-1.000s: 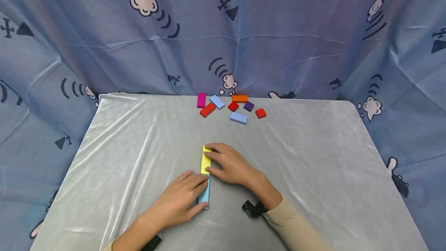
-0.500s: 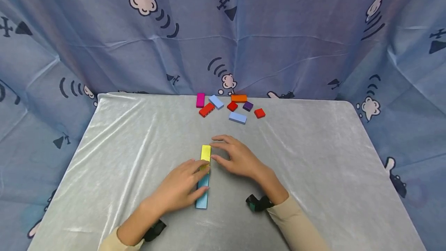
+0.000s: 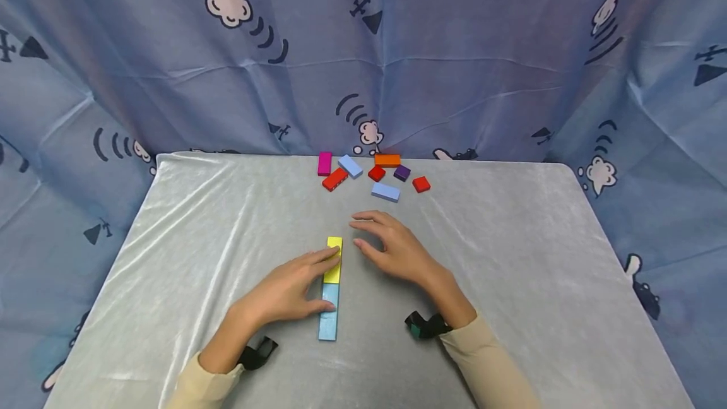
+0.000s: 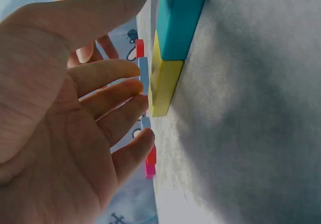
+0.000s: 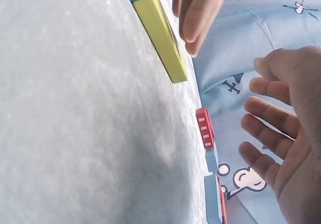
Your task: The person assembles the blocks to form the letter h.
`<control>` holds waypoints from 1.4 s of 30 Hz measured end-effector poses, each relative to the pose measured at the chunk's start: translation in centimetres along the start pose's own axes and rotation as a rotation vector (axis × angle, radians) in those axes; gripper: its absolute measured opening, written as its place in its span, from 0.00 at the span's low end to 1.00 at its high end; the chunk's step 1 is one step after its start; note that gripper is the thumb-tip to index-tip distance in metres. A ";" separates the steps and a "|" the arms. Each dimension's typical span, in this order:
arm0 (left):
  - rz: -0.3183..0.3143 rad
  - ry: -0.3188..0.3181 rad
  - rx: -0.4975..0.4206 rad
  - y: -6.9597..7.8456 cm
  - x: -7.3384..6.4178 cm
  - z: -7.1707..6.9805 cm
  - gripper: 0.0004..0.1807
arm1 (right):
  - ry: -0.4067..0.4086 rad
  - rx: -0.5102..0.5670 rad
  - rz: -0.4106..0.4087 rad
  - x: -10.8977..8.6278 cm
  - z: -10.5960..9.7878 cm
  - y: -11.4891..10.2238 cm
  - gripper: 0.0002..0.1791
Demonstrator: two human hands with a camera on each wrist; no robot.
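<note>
A yellow block [image 3: 332, 275] and a light blue block [image 3: 328, 326] lie end to end in a straight line on the cloth. My left hand [image 3: 286, 289] hovers over the pair with loosely extended fingers, its fingertips above the yellow block and its thumb over the blue one. In the left wrist view that hand's palm [image 4: 55, 148] is bare and grips nothing. To the right of the yellow block, my right hand [image 3: 400, 251] is held apart from it with fingers relaxed and spread. The right wrist view shows nothing in its fingers [image 5: 271, 133].
Toward the back edge of the silvery cloth [image 3: 500, 226] lie several loose blocks: magenta [image 3: 324, 163], red [image 3: 335, 179], light blue [image 3: 385, 192], orange [image 3: 387, 160] and purple [image 3: 402, 173] among them. A patterned blue curtain [image 3: 454, 93] hangs behind.
My right hand has come off the yellow block and moved away to the right and back. My left hand has lifted from the light blue block and shifted forward over the yellow one.
</note>
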State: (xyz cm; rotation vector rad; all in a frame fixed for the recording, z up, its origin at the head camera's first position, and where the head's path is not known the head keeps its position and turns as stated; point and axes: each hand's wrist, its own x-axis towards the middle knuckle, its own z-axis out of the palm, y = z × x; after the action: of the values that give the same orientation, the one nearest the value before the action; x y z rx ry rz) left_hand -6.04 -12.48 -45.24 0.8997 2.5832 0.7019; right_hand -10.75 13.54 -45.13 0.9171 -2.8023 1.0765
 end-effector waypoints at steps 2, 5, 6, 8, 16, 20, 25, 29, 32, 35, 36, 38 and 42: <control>-0.009 -0.013 -0.016 -0.1 -0.2 0.3 0.47 | 0.007 -0.006 0.003 -0.1 0.1 0.1 0.22; -0.023 -0.028 -0.027 -0.1 -0.6 0.8 0.45 | -0.003 -0.013 0.022 -0.5 0.2 0.1 0.22; -0.027 -0.031 -0.031 0.0 -0.7 1.0 0.45 | -0.005 -0.015 0.027 -0.6 0.2 0.1 0.22; -0.033 -0.037 -0.033 0.0 -0.9 1.3 0.44 | -0.009 -0.009 0.042 -0.9 0.2 0.2 0.22; -0.028 -0.028 -0.006 -0.1 -0.4 1.1 0.42 | -0.014 0.004 0.047 0.5 -0.1 0.4 0.24; -0.017 -0.055 -0.031 -0.3 0.0 1.3 0.41 | -0.037 -0.023 0.063 1.1 0.2 0.9 0.25; -0.016 -0.072 -0.054 -0.5 0.2 1.6 0.42 | -0.044 -0.060 0.089 1.3 0.6 1.5 0.25; -0.017 -0.064 -0.052 -0.5 0.2 1.4 0.42 | -0.025 -0.079 0.105 1.8 0.7 1.8 0.24; -0.009 -0.050 -0.047 -0.5 0.2 1.4 0.42 | -0.009 -0.081 0.115 2.5 0.6 2.1 0.24; -0.011 -0.034 -0.037 -0.4 0.1 1.1 0.42 | -0.008 -0.075 0.120 3.4 0.4 2.2 0.25; -0.010 -0.029 -0.031 -0.4 0.1 1.0 0.42 | -0.010 -0.070 0.122 3.8 0.4 2.2 0.25; -0.010 -0.021 -0.022 -0.3 0.0 0.7 0.41 | -0.015 -0.065 0.132 4.5 0.3 2.1 0.26; 0.007 -0.014 -0.010 -0.2 0.0 0.3 0.41 | -0.018 -0.073 0.144 5.6 0.2 2.1 0.26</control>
State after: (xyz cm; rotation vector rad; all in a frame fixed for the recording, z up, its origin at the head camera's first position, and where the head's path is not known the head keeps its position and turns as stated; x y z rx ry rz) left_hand -6.01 -12.51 -45.62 0.9078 2.5633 0.7066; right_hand -16.44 11.73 -45.45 0.7320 -2.9402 0.9765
